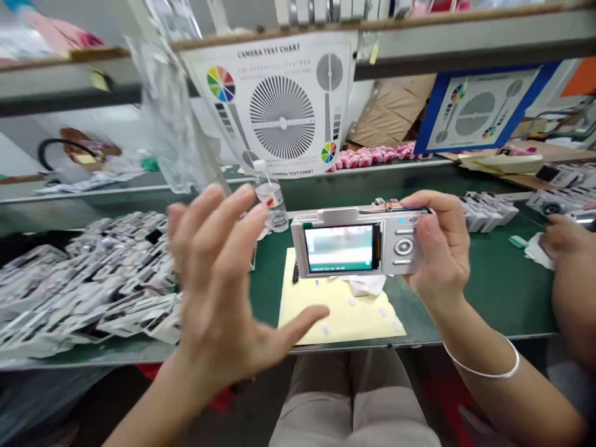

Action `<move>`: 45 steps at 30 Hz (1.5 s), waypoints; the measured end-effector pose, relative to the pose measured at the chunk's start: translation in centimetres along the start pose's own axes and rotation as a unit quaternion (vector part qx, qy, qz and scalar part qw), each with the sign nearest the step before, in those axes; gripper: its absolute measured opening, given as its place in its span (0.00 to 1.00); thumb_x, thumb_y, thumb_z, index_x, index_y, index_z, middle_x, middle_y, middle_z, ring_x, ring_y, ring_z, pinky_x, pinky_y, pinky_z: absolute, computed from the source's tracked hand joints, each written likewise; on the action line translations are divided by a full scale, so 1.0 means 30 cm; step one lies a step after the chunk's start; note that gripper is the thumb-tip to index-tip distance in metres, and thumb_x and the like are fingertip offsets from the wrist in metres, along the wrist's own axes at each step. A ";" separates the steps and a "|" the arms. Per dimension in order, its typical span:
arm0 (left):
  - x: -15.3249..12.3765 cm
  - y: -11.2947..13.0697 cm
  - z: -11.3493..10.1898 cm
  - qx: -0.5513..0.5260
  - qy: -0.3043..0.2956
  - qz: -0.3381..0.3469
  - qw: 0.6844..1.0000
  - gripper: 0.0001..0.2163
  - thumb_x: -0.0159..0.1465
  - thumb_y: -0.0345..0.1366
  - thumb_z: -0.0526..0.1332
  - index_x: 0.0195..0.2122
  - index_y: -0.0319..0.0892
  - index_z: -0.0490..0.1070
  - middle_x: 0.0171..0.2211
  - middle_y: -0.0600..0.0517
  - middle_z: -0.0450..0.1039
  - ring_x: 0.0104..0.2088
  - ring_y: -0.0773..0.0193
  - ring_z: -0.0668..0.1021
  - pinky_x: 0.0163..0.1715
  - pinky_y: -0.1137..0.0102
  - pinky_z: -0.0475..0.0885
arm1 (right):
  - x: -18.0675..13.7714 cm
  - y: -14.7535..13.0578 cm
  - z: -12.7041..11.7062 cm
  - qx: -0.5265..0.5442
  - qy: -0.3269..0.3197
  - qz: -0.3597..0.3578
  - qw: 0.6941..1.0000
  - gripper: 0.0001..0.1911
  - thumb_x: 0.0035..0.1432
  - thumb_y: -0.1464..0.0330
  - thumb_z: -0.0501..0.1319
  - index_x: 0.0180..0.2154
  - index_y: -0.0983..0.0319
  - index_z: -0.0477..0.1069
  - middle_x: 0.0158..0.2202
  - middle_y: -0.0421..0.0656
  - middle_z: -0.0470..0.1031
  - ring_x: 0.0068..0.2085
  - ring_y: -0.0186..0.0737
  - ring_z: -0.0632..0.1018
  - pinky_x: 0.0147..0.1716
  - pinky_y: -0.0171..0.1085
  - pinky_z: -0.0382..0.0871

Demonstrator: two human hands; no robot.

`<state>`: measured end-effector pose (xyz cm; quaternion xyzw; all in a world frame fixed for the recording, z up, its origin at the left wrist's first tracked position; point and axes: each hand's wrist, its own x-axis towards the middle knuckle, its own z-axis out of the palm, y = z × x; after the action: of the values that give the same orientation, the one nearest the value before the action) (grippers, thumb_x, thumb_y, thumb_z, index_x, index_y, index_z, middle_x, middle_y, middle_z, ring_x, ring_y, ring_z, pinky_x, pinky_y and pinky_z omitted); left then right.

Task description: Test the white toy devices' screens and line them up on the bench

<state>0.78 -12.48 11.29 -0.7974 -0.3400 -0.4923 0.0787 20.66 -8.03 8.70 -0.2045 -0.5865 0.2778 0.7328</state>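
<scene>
One camera (361, 245) is located just right of the frame centre, raised above the green worktop (493, 292); its lit screen (341, 248) faces the viewer. Controls on its back: one round dial (403, 247), one bar key above it and one below, plus one lit blue lamp (401, 221). Two hands of the wearer are in view, well apart from each other. The right hand (440, 248) is clamped on the right end of the camera, thumb on the back face, fingers curled over the top; the forearm extends to the lower right corner and carries one white bangle (505, 374). The left hand (223, 279), left of centre and slightly blurred, is raised with its fingers upward and spread, thumb extended toward the camera, gripping nothing. Two test charts are present: one large chart (282, 118) at upper centre and one blue-bordered chart (475, 115) at upper right. One bottle (278, 208) stands near the centre. One yellow sheet (335, 320) lies below the camera, bearing one crumpled tissue (367, 284). One pile of units (93, 285), too dense to count, occupies the left side. One co-worker's hand (561, 239) appears at the right edge.
</scene>
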 end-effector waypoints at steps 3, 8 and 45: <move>0.072 0.008 -0.063 0.100 -0.034 0.101 0.989 0.41 0.42 0.48 0.70 0.56 0.50 0.55 0.52 0.51 0.61 0.58 0.45 0.55 0.59 0.50 0.37 | 0.020 -0.096 0.026 0.032 -0.013 -0.065 0.997 0.08 0.59 0.68 0.50 0.37 0.58 0.66 0.34 0.40 0.72 0.37 0.39 0.75 0.33 0.38 0.70; 0.137 0.111 -0.139 0.159 0.011 0.188 0.969 0.29 0.47 0.51 0.65 0.50 0.52 0.61 0.44 0.53 0.67 0.52 0.47 0.64 0.55 0.49 0.49 | 0.031 -0.229 0.050 0.014 -0.003 -0.161 0.987 0.09 0.58 0.69 0.50 0.37 0.58 0.68 0.33 0.39 0.67 0.31 0.32 0.72 0.30 0.33 0.67; 0.088 0.330 -0.290 0.253 0.212 0.325 0.886 0.26 0.45 0.55 0.61 0.39 0.43 0.71 0.29 0.51 0.70 0.37 0.53 0.68 0.39 0.57 0.62 | -0.106 -0.512 0.050 0.039 -0.019 -0.139 0.989 0.08 0.59 0.62 0.53 0.39 0.52 0.68 0.38 0.38 0.70 0.38 0.36 0.74 0.34 0.36 0.72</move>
<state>1.32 -22.75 19.94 -0.6927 -0.1498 -0.4941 0.5037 21.27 -21.81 16.27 -0.0865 -0.6116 0.1999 0.7606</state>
